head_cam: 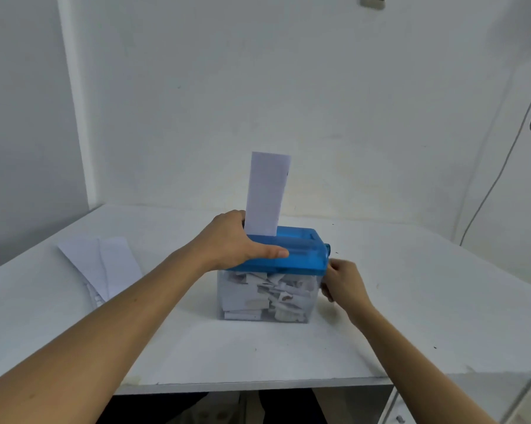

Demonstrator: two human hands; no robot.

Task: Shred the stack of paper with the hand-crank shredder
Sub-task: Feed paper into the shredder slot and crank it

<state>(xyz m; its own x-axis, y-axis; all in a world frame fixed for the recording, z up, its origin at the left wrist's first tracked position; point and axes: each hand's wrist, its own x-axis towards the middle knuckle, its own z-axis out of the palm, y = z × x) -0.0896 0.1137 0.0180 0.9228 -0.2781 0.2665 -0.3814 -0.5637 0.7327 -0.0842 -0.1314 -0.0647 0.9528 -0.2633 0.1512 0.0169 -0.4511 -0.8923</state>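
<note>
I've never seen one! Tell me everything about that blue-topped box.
The shredder has a blue plastic top on a clear bin nearly full of white shreds. It stands upright on the table, a paper strip in its slot. The left hand grips its top; the right hand is at its right side.

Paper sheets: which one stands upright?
The narrow sheet in the slot of the shredder, beside the left hand; the other sheets lie flat on the table, left of it.
</note>
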